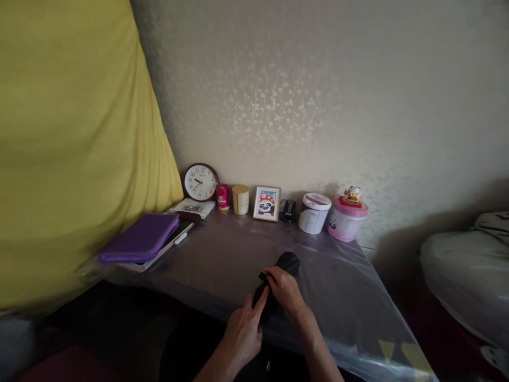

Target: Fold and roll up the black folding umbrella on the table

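Note:
A black folded umbrella [288, 262] lies at a slant near the front edge of the table, its far end on the plastic cover. My right hand [285, 291] is closed over the middle of it, with the fingertips at a small black tab that looks like its strap. Closer to me, my left hand [243, 330] grips the umbrella's lower part, the index finger stretched along it toward the right fingertips. Both palms hide much of the umbrella's near end.
Along the wall stand a round clock [201, 182], a pink can [223, 197], a yellow-lidded tin [240, 200], a framed panda picture [266, 203], a small black device [288, 211] and two tubs [314, 213]. A purple folder [141, 237] lies at left beside a yellow curtain [79, 132].

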`<state>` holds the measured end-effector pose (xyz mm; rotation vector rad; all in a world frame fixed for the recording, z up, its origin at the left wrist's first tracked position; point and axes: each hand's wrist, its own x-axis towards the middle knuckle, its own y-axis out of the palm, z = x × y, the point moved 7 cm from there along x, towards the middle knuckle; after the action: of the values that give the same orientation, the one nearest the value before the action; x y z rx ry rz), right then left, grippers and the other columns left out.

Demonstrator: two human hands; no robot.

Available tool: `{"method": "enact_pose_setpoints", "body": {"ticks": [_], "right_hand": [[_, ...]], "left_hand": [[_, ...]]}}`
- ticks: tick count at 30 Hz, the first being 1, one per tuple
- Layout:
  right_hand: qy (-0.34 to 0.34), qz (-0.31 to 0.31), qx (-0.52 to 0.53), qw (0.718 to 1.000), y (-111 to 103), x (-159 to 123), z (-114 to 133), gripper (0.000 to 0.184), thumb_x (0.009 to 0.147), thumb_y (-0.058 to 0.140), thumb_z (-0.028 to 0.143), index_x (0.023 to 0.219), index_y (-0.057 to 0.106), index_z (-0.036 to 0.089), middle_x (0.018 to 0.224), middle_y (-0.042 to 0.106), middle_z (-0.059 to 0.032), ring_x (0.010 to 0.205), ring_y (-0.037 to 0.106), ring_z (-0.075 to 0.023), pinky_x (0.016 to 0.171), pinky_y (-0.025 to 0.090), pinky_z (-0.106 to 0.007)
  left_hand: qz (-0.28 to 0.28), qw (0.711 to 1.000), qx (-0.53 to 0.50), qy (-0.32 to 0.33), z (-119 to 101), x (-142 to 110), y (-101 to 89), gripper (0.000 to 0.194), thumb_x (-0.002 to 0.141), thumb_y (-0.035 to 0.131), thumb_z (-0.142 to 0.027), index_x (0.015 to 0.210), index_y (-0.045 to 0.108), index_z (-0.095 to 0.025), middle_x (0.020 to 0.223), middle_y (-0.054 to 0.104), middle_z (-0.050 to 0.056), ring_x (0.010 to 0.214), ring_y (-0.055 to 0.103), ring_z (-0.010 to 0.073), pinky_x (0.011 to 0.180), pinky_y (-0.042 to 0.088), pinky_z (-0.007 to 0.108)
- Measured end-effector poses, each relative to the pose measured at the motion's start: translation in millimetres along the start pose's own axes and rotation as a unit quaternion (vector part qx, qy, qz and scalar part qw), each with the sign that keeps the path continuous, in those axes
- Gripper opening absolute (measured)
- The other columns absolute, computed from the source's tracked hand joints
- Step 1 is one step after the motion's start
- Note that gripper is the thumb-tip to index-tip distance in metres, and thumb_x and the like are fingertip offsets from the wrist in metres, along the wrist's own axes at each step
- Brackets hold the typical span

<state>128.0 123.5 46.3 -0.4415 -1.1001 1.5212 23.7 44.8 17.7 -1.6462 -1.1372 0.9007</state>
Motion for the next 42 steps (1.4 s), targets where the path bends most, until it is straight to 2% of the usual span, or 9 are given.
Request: {"method": "enact_pose_setpoints", "body": {"ticks": [4,8,11,16,20,23,27,34,42], "right_hand": [[-0.01,0.017,0.0,1.0,0.4,-0.8,-1.0,0.029,0.082,0.038,0.015,0.1,0.06,0.021,0.098,0.063,-0.0036,0.093,0.057,-0.0141,0.082,0.04,-0.023],[-0.009,0.035,-0.017,0.999,1.3,2.5,0.8,0.031,0.08,0.039,0.015,0.102,0.059,0.022,0.097,0.062,-0.0038,0.09,0.058,-0.0141,0.079,0.041,-0.023],[-0.01,0.03,-0.009,0.999,-0.7,4.4,1.5,0.033,0.077,0.04,0.012,0.101,0.06,0.022,0.095,0.059,-0.0044,0.085,0.058,-0.014,0.076,0.042,-0.023],[-0.021,-0.019,0.139,0.99,-9.5,-1.9,-5.3,0.024,0.074,0.043,0.014,0.084,0.064,0.022,0.086,0.058,-0.0025,0.08,0.056,-0.0134,0.075,0.042,-0.025],[0.067,-0.044,0.372,0.925,-8.2,-13.8,-31.6,0.019,0.077,0.048,0.03,0.087,0.061,0.021,0.084,0.06,-0.0018,0.068,0.055,-0.0127,0.066,0.046,-0.027],[0.107,-0.045,0.441,0.89,-5.6,-20.3,-43.3,0.023,0.074,0.055,0.04,0.084,0.06,0.02,0.078,0.06,-0.0008,0.065,0.054,-0.0124,0.065,0.046,-0.026],[0.093,-0.044,0.417,0.903,-9.4,-21.8,-42.5,0.026,0.074,0.056,0.043,0.084,0.06,0.02,0.079,0.058,0.0002,0.067,0.054,-0.0117,0.066,0.047,-0.026],[0.004,0.005,0.363,0.932,-15.5,-20.5,-23.0,0.02,0.085,0.041,0.037,0.09,0.053,0.022,0.114,0.053,-0.0044,0.088,0.055,-0.0138,0.072,0.049,-0.027],[-0.021,0.037,0.215,0.976,-15.5,-9.2,-22.3,0.02,0.085,0.038,0.028,0.094,0.055,0.02,0.084,0.058,-0.0013,0.069,0.053,-0.0109,0.067,0.045,-0.024]], "left_hand": [[-0.003,0.993,-0.121,0.007,5.2,1.7,0.9,0.081,0.07,0.048,-0.014,0.139,0.006,-0.027,0.128,0.04,0.011,0.099,0.055,0.0187,0.086,0.041,0.03],[-0.01,0.972,-0.234,0.015,11.2,7.2,-1.3,0.083,0.068,0.048,-0.016,0.139,0.006,-0.017,0.138,0.031,0.011,0.12,0.039,0.0189,0.098,0.031,0.029],[0.019,0.964,-0.262,0.043,8.1,9.3,2.3,0.081,0.07,0.045,-0.014,0.139,0.005,-0.021,0.13,0.045,0.007,0.112,0.047,0.0158,0.093,0.036,0.026],[0.01,0.992,-0.128,0.005,11.6,6.6,7.2,0.077,0.074,0.045,-0.016,0.139,0.005,-0.024,0.101,0.061,0.005,0.093,0.058,0.018,0.082,0.041,0.027],[-0.032,0.999,-0.036,0.004,9.8,3.0,2.9,0.078,0.075,0.043,-0.011,0.138,0.003,-0.031,0.105,0.057,0.005,0.093,0.057,0.0171,0.081,0.04,0.027],[-0.04,0.999,0.003,-0.003,8.6,1.7,3.3,0.083,0.073,0.042,-0.006,0.138,-0.003,-0.032,0.105,0.055,0.006,0.086,0.058,0.0163,0.074,0.042,0.026],[-0.03,0.998,0.047,-0.015,6.1,0.9,6.9,0.086,0.072,0.039,-0.001,0.136,-0.007,-0.034,0.102,0.055,0.007,0.075,0.06,0.015,0.064,0.042,0.024],[-0.015,0.997,0.079,-0.022,2.2,-0.7,5.9,0.088,0.07,0.039,0.003,0.137,-0.006,-0.034,0.102,0.054,0.007,0.075,0.06,0.015,0.063,0.042,0.024],[0.004,0.995,0.09,-0.033,1.4,-0.3,7.7,0.092,0.067,0.04,0.007,0.137,-0.005,-0.032,0.103,0.055,0.008,0.075,0.061,0.0164,0.064,0.044,0.025]]}}
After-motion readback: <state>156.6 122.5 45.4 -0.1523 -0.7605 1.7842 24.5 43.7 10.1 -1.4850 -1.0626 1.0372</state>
